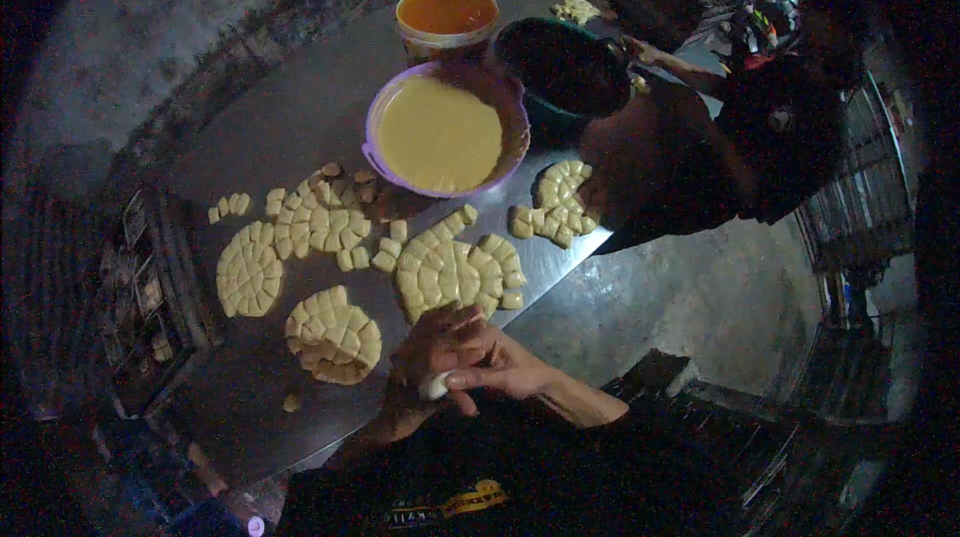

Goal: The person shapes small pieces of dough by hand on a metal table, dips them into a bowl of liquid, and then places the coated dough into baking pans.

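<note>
Shiny grey metal table [250, 152] spans the centre. Pale yellow, scored dough round [445, 272] lies just above the hands. Right hand [492, 365], lower centre, is closed, thumb pressed on a smooth, white, rounded lump [435, 386]; left hand [412, 362] curls alongside, its grip unclear in shadow. Lump sits between them, left of right thumb; long axis indeterminate.

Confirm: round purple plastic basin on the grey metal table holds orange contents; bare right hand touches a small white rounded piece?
Wrong on colour only: the head view shows the purple basin on the table holding pale-yellow contents. The right hand touches the white piece.
</note>
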Action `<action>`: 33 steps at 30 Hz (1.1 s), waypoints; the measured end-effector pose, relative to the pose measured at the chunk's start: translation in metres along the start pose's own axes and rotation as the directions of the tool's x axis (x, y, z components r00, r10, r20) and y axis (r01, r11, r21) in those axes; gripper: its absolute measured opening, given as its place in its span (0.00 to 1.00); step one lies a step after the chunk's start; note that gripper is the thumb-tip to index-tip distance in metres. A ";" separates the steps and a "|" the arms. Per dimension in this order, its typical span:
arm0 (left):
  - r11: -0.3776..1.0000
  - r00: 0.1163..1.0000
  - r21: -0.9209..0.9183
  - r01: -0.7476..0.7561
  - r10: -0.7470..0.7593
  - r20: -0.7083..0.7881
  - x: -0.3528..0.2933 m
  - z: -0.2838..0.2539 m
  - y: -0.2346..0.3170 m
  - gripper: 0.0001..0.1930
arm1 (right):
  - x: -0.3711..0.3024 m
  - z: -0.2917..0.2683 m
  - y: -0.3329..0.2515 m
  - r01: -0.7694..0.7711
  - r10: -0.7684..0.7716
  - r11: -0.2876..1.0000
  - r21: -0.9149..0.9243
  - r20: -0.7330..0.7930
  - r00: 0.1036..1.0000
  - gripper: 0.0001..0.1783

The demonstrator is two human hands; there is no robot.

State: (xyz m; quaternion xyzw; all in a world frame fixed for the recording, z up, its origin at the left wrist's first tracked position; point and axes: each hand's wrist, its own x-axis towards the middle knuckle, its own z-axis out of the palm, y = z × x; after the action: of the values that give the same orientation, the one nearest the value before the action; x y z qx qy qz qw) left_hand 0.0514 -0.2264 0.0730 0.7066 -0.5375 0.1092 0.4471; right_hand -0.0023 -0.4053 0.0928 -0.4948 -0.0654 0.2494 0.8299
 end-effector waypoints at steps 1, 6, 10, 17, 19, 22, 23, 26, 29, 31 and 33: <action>0.999 0.999 -0.033 0.042 -0.043 -0.018 0.000 0.009 0.002 0.30 | -0.001 -0.003 -0.005 -0.043 0.040 0.998 0.046 0.063 0.997 0.11; 0.885 0.859 -0.236 0.401 -0.453 -0.239 -0.013 0.052 -0.019 0.36 | 0.027 -0.097 -0.008 0.119 -0.197 0.832 -0.541 -0.089 0.976 0.12; 0.626 0.560 -0.519 0.582 -0.771 -0.302 -0.037 0.053 -0.037 0.42 | 0.086 -0.203 -0.145 -0.094 -0.541 0.429 -0.898 -0.339 0.770 0.17; 0.396 0.288 -0.619 0.678 -0.918 -0.272 -0.071 0.024 -0.021 0.41 | 0.132 -0.342 -0.121 -0.563 -0.517 -0.060 -0.825 -0.456 0.724 0.19; 0.351 0.207 -0.689 0.634 -0.935 -0.287 -0.091 0.024 -0.018 0.38 | 0.134 -0.341 -0.115 -0.568 -0.507 -0.073 -0.820 -0.460 0.729 0.20; 0.303 0.129 -0.714 0.632 -0.949 -0.288 -0.121 0.018 -0.015 0.35 | 0.135 -0.339 -0.108 -0.568 -0.493 -0.082 -0.819 -0.462 0.737 0.20; 0.294 0.122 -0.723 0.625 -0.952 -0.282 -0.133 0.017 -0.017 0.35 | 0.133 -0.338 -0.107 -0.567 -0.488 -0.079 -0.820 -0.465 0.739 0.21; 0.259 0.090 -0.757 0.600 -0.962 -0.258 -0.148 0.016 -0.017 0.32 | 0.132 -0.332 -0.107 -0.546 -0.476 -0.065 -0.835 -0.455 0.753 0.22; 0.182 0.084 -0.805 0.565 -0.983 -0.163 -0.117 0.003 -0.010 0.26 | 0.131 -0.325 -0.112 -0.508 -0.458 -0.020 -0.861 -0.444 0.770 0.23; 0.156 0.158 -0.840 0.520 -0.984 -0.084 -0.103 -0.007 -0.011 0.22 | 0.132 -0.312 -0.121 -0.445 -0.433 0.047 -0.894 -0.420 0.798 0.24; 0.171 0.217 -0.816 0.552 -0.974 -0.057 -0.103 -0.007 -0.017 0.19 | 0.133 -0.292 -0.132 -0.334 -0.374 0.204 -0.920 -0.388 0.842 0.25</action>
State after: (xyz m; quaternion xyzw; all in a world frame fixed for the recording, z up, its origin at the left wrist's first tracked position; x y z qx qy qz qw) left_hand 0.0273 -0.1529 0.0031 0.6005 0.1084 -0.1340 0.7808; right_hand 0.2630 -0.6224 0.0407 -0.9505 0.0211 -0.0110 0.3099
